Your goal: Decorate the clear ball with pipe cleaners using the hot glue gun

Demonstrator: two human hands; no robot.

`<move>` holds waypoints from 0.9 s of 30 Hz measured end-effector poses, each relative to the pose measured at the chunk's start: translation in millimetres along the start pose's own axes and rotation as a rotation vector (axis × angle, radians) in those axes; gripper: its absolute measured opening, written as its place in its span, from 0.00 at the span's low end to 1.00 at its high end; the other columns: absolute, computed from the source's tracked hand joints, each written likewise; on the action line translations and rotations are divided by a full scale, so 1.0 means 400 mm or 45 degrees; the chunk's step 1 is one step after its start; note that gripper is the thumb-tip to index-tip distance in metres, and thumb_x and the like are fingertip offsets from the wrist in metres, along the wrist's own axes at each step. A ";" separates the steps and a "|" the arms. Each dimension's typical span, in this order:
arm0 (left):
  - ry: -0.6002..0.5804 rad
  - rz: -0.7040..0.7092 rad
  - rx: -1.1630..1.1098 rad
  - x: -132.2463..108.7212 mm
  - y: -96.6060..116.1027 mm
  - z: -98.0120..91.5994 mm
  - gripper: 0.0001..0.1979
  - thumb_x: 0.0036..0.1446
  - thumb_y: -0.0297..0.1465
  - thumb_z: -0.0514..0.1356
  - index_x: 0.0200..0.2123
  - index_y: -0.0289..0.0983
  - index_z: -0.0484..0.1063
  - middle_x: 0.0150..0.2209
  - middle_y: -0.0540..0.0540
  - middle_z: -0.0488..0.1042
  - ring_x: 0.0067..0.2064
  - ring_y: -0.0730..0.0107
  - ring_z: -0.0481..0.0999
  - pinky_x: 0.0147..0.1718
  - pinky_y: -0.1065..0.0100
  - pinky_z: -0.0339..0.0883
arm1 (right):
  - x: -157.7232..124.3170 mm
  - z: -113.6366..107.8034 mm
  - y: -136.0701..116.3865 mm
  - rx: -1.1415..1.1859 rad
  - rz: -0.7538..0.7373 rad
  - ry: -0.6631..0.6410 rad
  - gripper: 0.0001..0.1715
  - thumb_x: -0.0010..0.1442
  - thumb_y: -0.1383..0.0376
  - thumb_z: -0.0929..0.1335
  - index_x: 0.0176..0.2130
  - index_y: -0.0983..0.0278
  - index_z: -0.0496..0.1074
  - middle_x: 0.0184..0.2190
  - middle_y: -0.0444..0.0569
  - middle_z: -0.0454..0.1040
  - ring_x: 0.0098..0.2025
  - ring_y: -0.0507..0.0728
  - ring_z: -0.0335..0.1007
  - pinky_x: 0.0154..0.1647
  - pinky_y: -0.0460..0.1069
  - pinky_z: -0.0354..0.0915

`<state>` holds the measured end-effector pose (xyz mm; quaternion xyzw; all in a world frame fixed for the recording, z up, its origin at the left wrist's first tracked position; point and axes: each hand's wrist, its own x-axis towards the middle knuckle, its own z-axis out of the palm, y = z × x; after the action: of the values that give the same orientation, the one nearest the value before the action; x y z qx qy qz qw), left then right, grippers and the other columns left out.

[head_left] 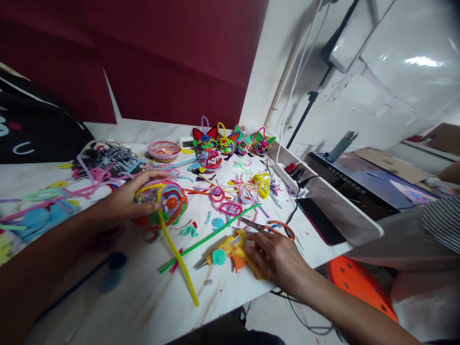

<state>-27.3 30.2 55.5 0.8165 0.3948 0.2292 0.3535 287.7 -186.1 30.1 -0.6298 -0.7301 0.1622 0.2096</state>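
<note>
Holding a many-coloured ball, your left hand was over the worktop.
A yellow strip trailed from the ball toward the worktop's near edge. Your right hand curled at the handle of a yellow glue gun (whether it gripped firmly, I could not tell), with orange-handled scissors just beyond and a green strip near the gun.

That round ornament looks see-through at one side and is wrapped in bright, fuzzy strips, with an orange coil ringed in other colours on its face. A yellow strip crosses it and trails towards the tabletop's near edge. Close by, a yellow glue gun lies sideways, metal nozzle pointing left, a round teal patch on its body.
</note>
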 end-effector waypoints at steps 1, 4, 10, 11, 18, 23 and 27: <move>-0.003 0.013 0.008 0.002 -0.003 -0.001 0.40 0.47 0.49 0.63 0.61 0.39 0.58 0.59 0.41 0.66 0.52 0.54 0.73 0.44 0.67 0.73 | 0.008 0.002 -0.015 -0.089 -0.131 0.042 0.16 0.67 0.59 0.62 0.47 0.65 0.73 0.36 0.56 0.74 0.36 0.59 0.71 0.36 0.52 0.67; 0.002 0.037 0.024 0.002 -0.005 -0.002 0.41 0.47 0.50 0.63 0.60 0.39 0.59 0.60 0.41 0.66 0.54 0.53 0.73 0.46 0.67 0.72 | 0.038 0.024 -0.063 -0.118 -0.496 -0.065 0.17 0.67 0.60 0.64 0.51 0.66 0.71 0.41 0.56 0.73 0.41 0.59 0.70 0.41 0.51 0.68; 0.005 0.017 -0.005 -0.008 0.009 0.002 0.40 0.48 0.49 0.63 0.61 0.39 0.58 0.58 0.42 0.66 0.50 0.56 0.74 0.44 0.68 0.72 | 0.082 0.041 -0.104 -0.282 -0.775 -0.033 0.17 0.71 0.69 0.58 0.45 0.67 0.75 0.35 0.53 0.74 0.37 0.58 0.67 0.39 0.51 0.65; 0.008 0.020 0.008 -0.008 0.011 0.002 0.40 0.47 0.49 0.63 0.61 0.39 0.59 0.59 0.42 0.65 0.51 0.56 0.74 0.45 0.68 0.72 | 0.089 0.033 -0.103 -0.258 -0.764 -0.035 0.16 0.70 0.69 0.59 0.44 0.68 0.75 0.35 0.53 0.74 0.37 0.57 0.67 0.39 0.50 0.65; 0.020 0.018 -0.009 -0.008 0.014 0.003 0.41 0.47 0.51 0.63 0.61 0.38 0.59 0.58 0.42 0.67 0.52 0.54 0.74 0.47 0.65 0.72 | 0.240 0.032 -0.108 -0.248 -0.902 -0.182 0.14 0.64 0.72 0.65 0.48 0.68 0.74 0.46 0.57 0.75 0.48 0.60 0.69 0.50 0.53 0.65; 0.069 0.016 -0.053 -0.009 0.013 0.007 0.40 0.45 0.50 0.63 0.59 0.39 0.61 0.58 0.42 0.68 0.55 0.51 0.72 0.48 0.65 0.72 | 0.365 0.100 -0.093 -0.289 -1.202 -0.397 0.11 0.66 0.66 0.67 0.48 0.64 0.74 0.53 0.53 0.73 0.55 0.56 0.67 0.54 0.49 0.62; 0.069 -0.060 -0.069 -0.013 0.019 0.010 0.40 0.44 0.51 0.63 0.59 0.41 0.61 0.57 0.43 0.70 0.52 0.52 0.75 0.45 0.64 0.73 | 0.402 0.083 -0.022 -0.362 -1.139 -0.345 0.07 0.67 0.66 0.66 0.42 0.63 0.75 0.48 0.52 0.76 0.51 0.54 0.70 0.52 0.47 0.62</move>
<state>-23.8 21.1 58.3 0.7906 0.4169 0.2535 0.3699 244.2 -27.6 22.2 -0.2500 -0.9648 0.0354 0.0736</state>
